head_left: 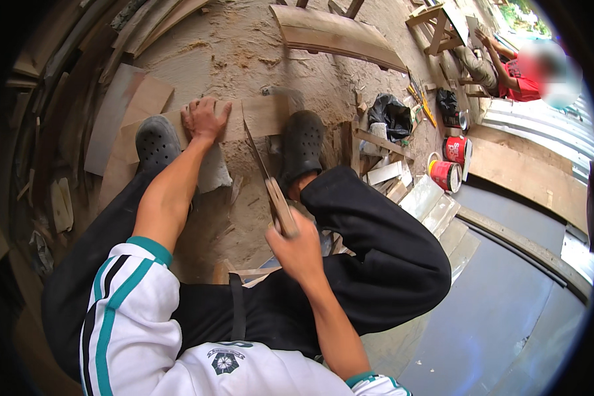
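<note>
Ahead of me a pale wooden board (254,112) lies across low supports, between my two dark clogs. My left hand (204,119) bears down on the board with its fingers bent at the far edge and holds it. A handsaw (256,150) slants from the board back toward me; its tip end meets the board just right of my left hand. My right hand (297,245) is closed around the saw's wooden handle (280,208) and looks slightly blurred. The left clog (158,144) rests on the wood, and the right clog (302,146) stands at the board's right end.
Planks (79,86) are piled along the left. A wooden bench-like piece (336,36) stands ahead. To the right are a black plastic bag (391,113), red paint cans (445,175), wood offcuts (384,173) and grey sheets (482,317). A person in red (525,86) sits at the far right.
</note>
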`<state>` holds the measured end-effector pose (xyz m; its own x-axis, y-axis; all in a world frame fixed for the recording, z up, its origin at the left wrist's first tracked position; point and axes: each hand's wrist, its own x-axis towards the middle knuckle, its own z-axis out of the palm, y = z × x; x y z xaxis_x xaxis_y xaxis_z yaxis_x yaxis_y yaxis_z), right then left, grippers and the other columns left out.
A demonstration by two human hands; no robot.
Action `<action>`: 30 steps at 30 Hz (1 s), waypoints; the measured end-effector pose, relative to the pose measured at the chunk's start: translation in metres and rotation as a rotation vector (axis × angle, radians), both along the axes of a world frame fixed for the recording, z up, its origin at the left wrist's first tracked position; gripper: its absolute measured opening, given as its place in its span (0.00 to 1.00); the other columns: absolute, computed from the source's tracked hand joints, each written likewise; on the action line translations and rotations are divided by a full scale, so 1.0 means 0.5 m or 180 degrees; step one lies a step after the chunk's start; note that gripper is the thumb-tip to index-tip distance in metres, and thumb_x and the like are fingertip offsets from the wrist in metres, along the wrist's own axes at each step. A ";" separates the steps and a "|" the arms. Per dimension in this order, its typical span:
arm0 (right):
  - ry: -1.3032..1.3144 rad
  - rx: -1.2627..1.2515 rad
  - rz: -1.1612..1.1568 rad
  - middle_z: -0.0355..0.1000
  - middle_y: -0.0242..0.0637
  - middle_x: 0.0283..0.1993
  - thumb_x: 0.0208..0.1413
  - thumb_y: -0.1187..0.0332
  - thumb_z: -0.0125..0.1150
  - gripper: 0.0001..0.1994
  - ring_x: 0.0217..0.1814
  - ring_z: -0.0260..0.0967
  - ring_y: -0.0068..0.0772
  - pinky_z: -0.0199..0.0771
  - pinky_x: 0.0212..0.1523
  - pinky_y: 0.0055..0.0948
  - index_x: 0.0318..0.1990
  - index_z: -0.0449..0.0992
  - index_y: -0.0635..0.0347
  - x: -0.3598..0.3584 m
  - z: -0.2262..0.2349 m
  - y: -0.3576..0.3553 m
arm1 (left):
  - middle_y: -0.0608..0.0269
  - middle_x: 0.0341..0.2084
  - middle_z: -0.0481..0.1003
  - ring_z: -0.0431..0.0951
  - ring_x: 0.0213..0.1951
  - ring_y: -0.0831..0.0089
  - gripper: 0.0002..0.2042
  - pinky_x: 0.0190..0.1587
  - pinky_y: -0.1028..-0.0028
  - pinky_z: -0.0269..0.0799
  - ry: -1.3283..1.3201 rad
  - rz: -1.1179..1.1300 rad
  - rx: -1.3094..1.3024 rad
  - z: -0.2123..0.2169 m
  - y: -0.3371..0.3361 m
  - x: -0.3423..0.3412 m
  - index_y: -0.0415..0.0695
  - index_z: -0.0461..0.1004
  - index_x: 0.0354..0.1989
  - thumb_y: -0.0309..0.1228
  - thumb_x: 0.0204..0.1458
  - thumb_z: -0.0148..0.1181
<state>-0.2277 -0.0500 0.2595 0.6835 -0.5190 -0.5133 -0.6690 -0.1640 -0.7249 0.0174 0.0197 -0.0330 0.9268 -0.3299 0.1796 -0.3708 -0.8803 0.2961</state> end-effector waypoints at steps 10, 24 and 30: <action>0.0001 -0.0015 -0.0064 0.64 0.40 0.20 0.47 0.71 0.60 0.09 0.22 0.60 0.33 0.65 0.28 0.34 0.27 0.65 0.64 -0.005 -0.011 0.008 | 0.71 0.55 0.73 0.66 0.56 0.64 0.26 0.62 0.56 0.48 0.0147 -0.0020 -0.0039 -0.015 0.004 -0.003 0.51 0.80 0.44 0.61 0.53 0.55; -0.0069 0.0103 -0.0136 0.63 0.39 0.20 0.47 0.73 0.59 0.07 0.21 0.60 0.30 0.65 0.27 0.34 0.26 0.66 0.65 0.005 -0.052 0.018 | 0.70 0.62 0.68 0.64 0.60 0.62 0.27 0.65 0.55 0.45 0.0229 0.0069 0.0011 -0.015 -0.001 -0.008 0.51 0.81 0.42 0.62 0.53 0.53; -0.0217 -0.0038 -0.0033 0.62 0.40 0.19 0.47 0.73 0.59 0.07 0.21 0.63 0.34 0.66 0.27 0.36 0.26 0.66 0.64 -0.048 -0.013 0.046 | 0.62 0.67 0.59 0.55 0.66 0.57 0.31 0.67 0.50 0.40 0.0704 0.0003 0.0433 -0.002 0.009 -0.006 0.50 0.75 0.54 0.62 0.58 0.44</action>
